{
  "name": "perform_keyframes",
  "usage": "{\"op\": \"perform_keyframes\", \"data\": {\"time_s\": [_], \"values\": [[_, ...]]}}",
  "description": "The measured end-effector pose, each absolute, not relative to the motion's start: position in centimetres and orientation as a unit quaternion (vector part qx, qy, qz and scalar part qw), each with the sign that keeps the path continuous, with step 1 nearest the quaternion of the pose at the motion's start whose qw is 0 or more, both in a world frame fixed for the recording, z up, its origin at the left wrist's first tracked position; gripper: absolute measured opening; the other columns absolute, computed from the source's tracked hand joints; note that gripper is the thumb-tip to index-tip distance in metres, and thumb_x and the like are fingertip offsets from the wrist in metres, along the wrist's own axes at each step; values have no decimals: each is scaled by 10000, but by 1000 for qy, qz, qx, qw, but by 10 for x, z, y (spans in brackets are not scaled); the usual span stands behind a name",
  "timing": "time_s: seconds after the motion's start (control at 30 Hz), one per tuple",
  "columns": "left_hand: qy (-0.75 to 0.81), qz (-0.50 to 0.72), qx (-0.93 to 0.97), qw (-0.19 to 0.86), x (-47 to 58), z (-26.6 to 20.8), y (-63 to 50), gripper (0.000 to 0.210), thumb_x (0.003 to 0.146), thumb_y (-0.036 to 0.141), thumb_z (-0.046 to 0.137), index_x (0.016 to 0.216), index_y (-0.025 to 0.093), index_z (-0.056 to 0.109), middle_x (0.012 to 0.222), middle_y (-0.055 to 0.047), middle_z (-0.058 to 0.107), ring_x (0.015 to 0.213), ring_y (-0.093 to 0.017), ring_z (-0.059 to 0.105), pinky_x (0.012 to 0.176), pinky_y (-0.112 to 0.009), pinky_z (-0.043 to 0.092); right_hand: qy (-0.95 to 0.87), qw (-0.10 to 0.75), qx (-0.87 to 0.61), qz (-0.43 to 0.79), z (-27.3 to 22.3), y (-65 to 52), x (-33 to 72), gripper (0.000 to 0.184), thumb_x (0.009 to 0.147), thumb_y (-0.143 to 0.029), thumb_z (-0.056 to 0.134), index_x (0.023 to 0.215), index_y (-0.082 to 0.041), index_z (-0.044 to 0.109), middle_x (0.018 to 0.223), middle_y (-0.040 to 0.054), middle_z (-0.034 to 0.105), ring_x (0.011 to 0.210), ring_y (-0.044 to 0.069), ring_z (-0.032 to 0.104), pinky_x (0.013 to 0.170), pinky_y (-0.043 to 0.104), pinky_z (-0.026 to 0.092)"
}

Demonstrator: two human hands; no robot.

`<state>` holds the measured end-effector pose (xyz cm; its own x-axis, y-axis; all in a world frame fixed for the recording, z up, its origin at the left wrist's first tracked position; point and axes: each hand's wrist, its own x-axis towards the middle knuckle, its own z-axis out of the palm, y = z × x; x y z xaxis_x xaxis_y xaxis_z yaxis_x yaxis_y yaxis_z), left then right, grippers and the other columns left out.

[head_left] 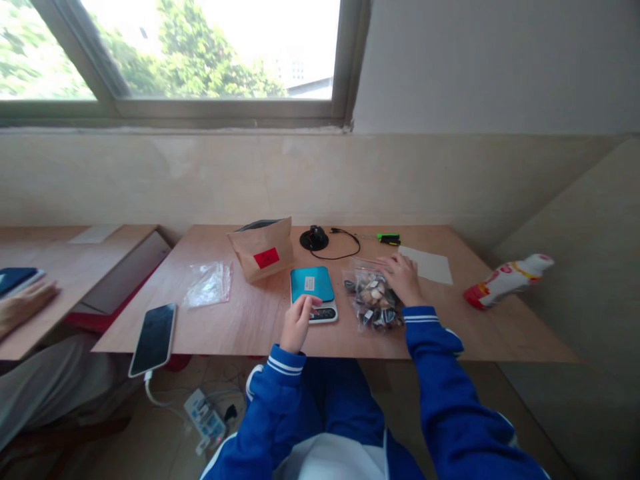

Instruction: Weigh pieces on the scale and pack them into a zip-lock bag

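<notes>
A kitchen scale [313, 283] with a blue-green platform and a dark button panel lies in front of me. My left hand [298, 321] is at the panel's left side, fingers curled in and fingertips near the buttons; nothing shows in them. To the right is a clear zip bag [374, 300] of tan and dark brown pieces, possibly dried mushrooms. At its upper right edge my right hand [401, 275] pinches the plastic near the red zip line. Behind the scale stands a brown paper pouch [263, 252] with a red label, its top open.
Clear plastic bags [209, 283] and a charging phone [154, 339] lie left, the phone over the table edge. A black round base [314, 238] with cable, screwdrivers [389, 239], white paper [427, 265] and a bottle [507, 280] lie around. Another person's hand [27, 305] is far left.
</notes>
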<state>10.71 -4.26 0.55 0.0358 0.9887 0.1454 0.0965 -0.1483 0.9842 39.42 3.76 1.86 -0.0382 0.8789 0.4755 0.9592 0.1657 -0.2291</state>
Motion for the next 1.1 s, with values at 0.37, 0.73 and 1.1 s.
{"op": "perform_keyframes", "data": {"time_s": [0.37,0.73,1.1], "values": [[524,535,555,362,76,7,-33,372,941,438,408,904,161,653,876,-62,659,746,-146,621,671,-264,495,-729,129,-656,-149,-35,-18,363,447,965,-328,395,1376,-198,516,1440,149,485,1324,336,414,1062,512,327],[543,509,667,22,17,67,64,517,863,194,508,1375,225,439,1422,-120,421,1168,-243,543,932,-374,502,-787,312,-530,53,46,14,290,419,946,-316,444,1309,-123,525,1490,196,377,1410,294,316,1125,502,311],[497,552,668,-41,9,32,41,160,908,284,531,890,205,668,942,-55,460,885,-166,530,774,-291,508,-882,159,-204,395,134,115,169,354,693,36,370,765,-105,687,787,41,710,791,140,646,788,259,495]]}}
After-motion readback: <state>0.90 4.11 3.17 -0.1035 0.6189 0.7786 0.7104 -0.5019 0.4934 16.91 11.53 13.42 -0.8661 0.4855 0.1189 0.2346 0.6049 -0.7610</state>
